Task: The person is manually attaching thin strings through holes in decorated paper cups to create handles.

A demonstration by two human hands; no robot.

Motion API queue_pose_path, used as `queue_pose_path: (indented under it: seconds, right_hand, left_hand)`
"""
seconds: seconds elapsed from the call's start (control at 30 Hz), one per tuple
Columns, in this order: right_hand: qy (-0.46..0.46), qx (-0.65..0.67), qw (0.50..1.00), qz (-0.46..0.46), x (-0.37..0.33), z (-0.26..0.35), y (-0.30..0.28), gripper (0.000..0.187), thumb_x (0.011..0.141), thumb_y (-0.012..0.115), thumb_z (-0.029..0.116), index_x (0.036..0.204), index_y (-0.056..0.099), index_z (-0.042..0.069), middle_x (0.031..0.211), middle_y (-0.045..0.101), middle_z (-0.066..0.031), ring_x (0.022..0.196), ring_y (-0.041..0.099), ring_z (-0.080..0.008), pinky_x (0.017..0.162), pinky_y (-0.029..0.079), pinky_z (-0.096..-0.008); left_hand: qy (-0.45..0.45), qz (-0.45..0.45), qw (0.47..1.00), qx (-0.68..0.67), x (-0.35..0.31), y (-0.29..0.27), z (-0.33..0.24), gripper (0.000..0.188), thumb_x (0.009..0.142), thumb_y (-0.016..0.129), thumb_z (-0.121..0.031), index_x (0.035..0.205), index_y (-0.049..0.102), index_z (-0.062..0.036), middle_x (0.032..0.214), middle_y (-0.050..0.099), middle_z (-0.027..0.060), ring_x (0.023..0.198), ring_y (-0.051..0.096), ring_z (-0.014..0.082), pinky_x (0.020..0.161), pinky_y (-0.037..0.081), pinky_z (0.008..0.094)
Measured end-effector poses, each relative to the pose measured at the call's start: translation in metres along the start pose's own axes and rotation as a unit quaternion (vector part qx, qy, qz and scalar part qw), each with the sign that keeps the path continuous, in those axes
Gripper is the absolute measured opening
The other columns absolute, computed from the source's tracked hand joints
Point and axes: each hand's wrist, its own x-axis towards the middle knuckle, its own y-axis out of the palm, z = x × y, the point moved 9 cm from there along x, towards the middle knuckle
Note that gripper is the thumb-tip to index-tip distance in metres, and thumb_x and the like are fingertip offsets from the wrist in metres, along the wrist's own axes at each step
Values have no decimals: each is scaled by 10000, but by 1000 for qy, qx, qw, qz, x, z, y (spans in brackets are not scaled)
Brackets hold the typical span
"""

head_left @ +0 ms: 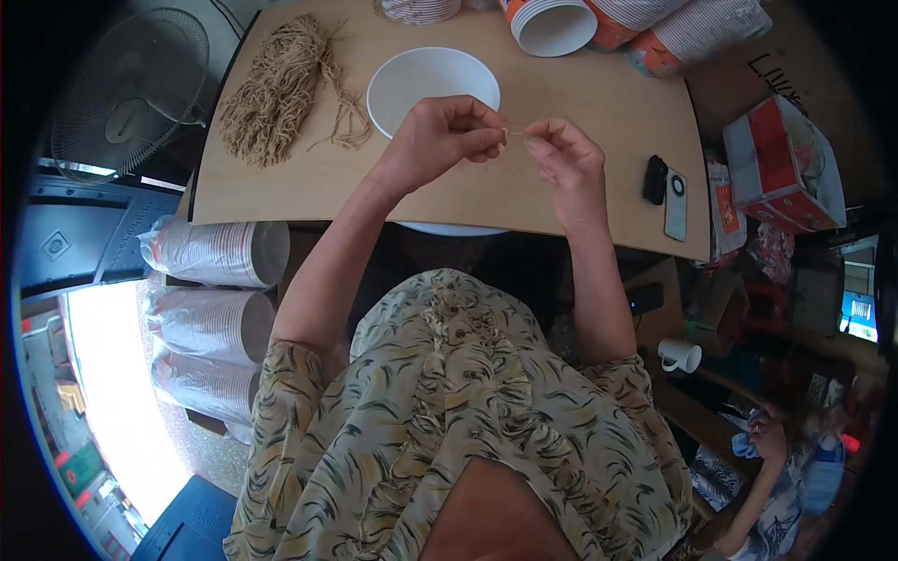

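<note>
Both hands, left and right, grip a thin strand over the wooden table, fan alongside.

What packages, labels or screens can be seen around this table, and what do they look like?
Red and white carton: right of the table, boxy, tilted.
Plastic-wrapped sleeves of paper cups: stacked left of the table, whitish with orange print.
Phone: table's right edge, slim, pale, lying flat.
Small screen: far right, glowing blue-white.
</note>
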Motion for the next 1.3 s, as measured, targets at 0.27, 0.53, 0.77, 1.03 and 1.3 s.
queue_pose_path:
  seconds: [0.27, 0.53, 0.77, 1.03, 1.3]
  right_hand:
    - [-215, -346, 913, -23, -16, 29, 23, 178, 795, 808, 60, 947, 715, 56, 849, 641, 16, 710, 551, -59, 569, 416, -227]
    - [-277, -337, 897, -65, -19, 27, 21, 136, 805, 780, 8, 921, 717, 40, 854, 657, -12, 687, 581, -88, 549, 427, -237]
    - [-113, -193, 974, -42, -8, -7, 7, 72, 885, 738, 32, 923, 692, -10, 830, 622, 37, 647, 490, -13, 569, 394, -190]
    - [-63, -144, 986, -46, -7, -17, 4, 47, 922, 707, 40, 935, 691, -2, 794, 613, 58, 667, 490, -2, 589, 397, -180]
    - [-108, -174, 978, -52, -11, -7, 11, 36, 926, 701, 35, 924, 687, 2, 807, 614, 47, 682, 509, -10, 600, 408, -176]
  left_hand:
    - [-36, -57, 995, -76, 0, 0, 17, 205, 923, 720, -68, 1068, 714, 77, 872, 739, 104, 764, 697, 110, 723, 595, 229]
    - [-28, -58, 996, -66, 0, 0, 22, 182, 915, 726, -65, 1046, 725, 63, 841, 741, 89, 745, 691, 98, 694, 584, 229]
    - [-22, -59, 998, -4, -2, 0, 19, 185, 901, 738, -98, 1005, 726, 54, 833, 743, 88, 747, 694, 95, 693, 583, 240]
    - [-38, -54, 996, -63, -3, -1, 23, 194, 886, 737, -80, 1006, 718, 71, 852, 747, 98, 789, 715, 124, 731, 594, 256]
    - [-31, -91, 995, -26, -5, -5, 26, 203, 856, 742, -86, 997, 731, 60, 854, 757, 98, 798, 722, 115, 744, 590, 257]
